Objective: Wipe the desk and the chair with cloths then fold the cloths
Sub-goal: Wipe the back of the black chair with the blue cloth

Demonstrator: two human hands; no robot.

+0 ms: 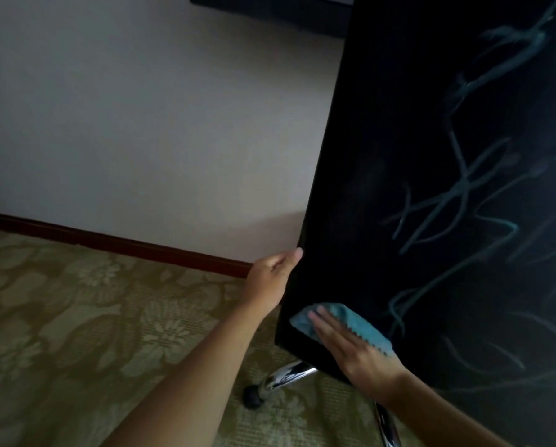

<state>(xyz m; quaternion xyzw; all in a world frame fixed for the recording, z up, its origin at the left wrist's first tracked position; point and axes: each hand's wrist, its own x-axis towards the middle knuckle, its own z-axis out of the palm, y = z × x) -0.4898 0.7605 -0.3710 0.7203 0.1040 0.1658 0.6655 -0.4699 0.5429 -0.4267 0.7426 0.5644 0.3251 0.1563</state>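
Note:
The black back of the chair (399, 188) fills the right half of the view, with pale wet streaks across its right part. A blue cloth (351, 321) lies against its lower left corner. My right hand (351, 346) presses flat on the cloth with straight fingers. Higher up, my left hand (272, 275) grips the chair back's left edge, fingers curled around it.
Below the chair back, a chrome base leg (286, 377) ends in a black castor (252, 395) on the patterned green carpet (93, 317). A white wall (157, 124) with a dark red skirting board (125, 243) stands behind. A dark ledge (270, 8) shows at the top.

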